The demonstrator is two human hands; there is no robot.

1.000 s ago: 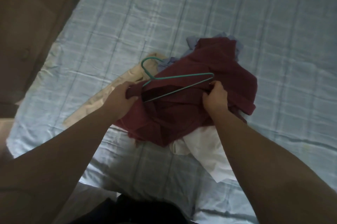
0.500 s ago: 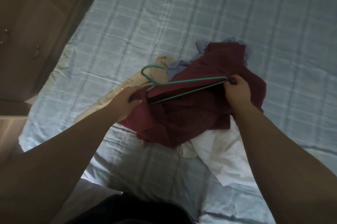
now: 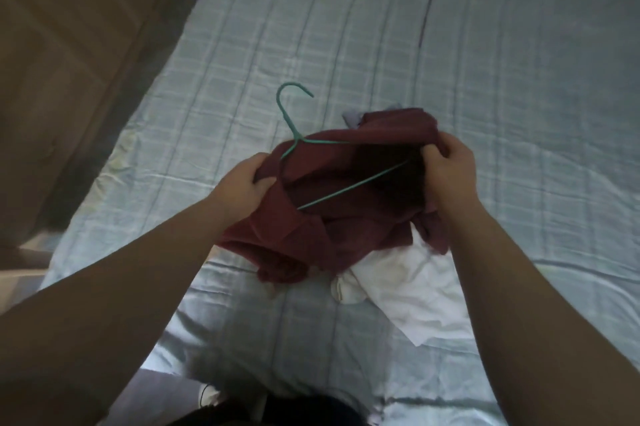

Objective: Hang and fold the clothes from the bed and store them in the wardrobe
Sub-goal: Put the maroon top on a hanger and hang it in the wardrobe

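Note:
A maroon shirt is bunched above the bed between my two hands. My left hand grips its left edge. My right hand grips the right edge of the shirt's opening. A green wire hanger sits partly inside the shirt, its hook sticking up to the left and its lower bar crossing the dark opening. A white garment lies on the bed under the shirt's right side. A bit of pale blue cloth peeks out behind the shirt.
The bed wears a light blue checked sheet and fills most of the view. A brown wooden wardrobe door stands at the left. Dark clothing on my body shows at the bottom edge.
Both hands have lifted the maroon shirt and spread its opening wider. The hanger's hook has swung up. The beige garment at the left is out of sight.

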